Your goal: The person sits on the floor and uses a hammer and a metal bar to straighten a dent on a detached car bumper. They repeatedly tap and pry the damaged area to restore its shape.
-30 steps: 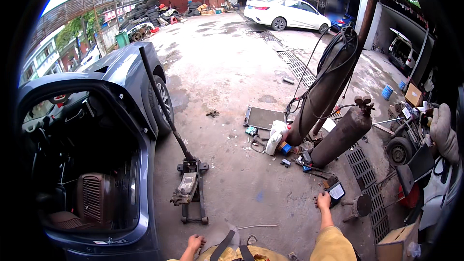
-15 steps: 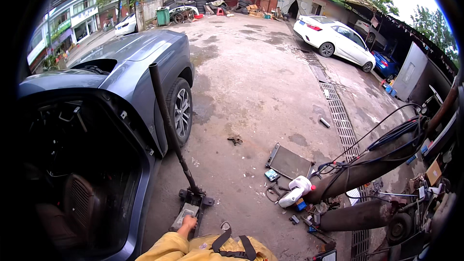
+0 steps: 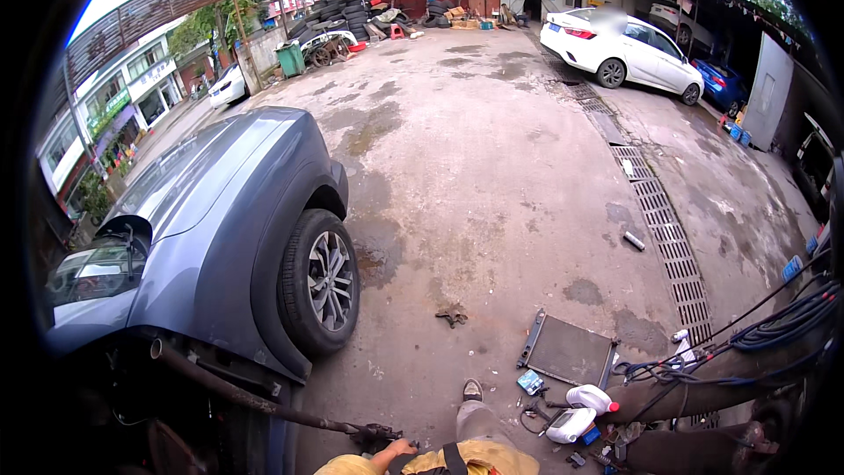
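Note:
At the lower edge, my left hand (image 3: 400, 449), in a yellow sleeve, is closed at the dark base of a floor jack (image 3: 374, 430). Its fingers are partly hidden, but they seem wrapped round a part of the base. From there the jack's long rusty pole handle (image 3: 237, 399) slants up to the left, across the open door area of a blue-grey car (image 3: 220, 185). The car's front wheel (image 3: 327, 281) stands just beyond the pole. My right hand is out of view.
To the right lie a radiator (image 3: 570, 350), white jugs (image 3: 580, 413) and a thick post (image 3: 730, 387) wound with cables. A small dark metal part (image 3: 452, 319) and a silver cylinder (image 3: 633, 241) lie on the concrete. A drain grate (image 3: 673, 246) runs toward a white car (image 3: 620, 48).
The pole handle has swung from nearly upright down to the left. My left hand and the jack base now appear lower and further right; my view has shifted, and a shoe has come forward.

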A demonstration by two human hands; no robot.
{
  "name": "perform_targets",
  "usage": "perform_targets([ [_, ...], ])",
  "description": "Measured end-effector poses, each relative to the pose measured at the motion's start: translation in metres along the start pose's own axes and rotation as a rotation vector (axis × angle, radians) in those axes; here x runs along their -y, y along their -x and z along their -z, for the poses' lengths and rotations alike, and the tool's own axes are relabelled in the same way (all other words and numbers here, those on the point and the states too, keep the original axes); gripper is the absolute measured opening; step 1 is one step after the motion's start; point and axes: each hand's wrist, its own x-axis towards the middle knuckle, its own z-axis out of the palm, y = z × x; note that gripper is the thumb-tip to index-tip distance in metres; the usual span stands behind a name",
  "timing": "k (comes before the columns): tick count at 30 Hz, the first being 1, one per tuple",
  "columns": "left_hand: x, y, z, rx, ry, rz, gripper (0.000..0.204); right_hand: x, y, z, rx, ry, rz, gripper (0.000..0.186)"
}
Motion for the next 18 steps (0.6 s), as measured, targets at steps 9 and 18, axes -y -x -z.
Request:
perform_targets([
  [9, -0.085, -0.04, 0.252, -0.605, 1.261, 0.269, 0.023, 0.446, -0.16, 0.236, -0.276, -0.224, 0.567, 0.024],
  [18, -0.061, -0.195, 0.307, -0.349, 0.425, 0.508, 0.024, 0.674, -0.152, 0.216, 0.051, -0.197, 0.754, 0.023],
])
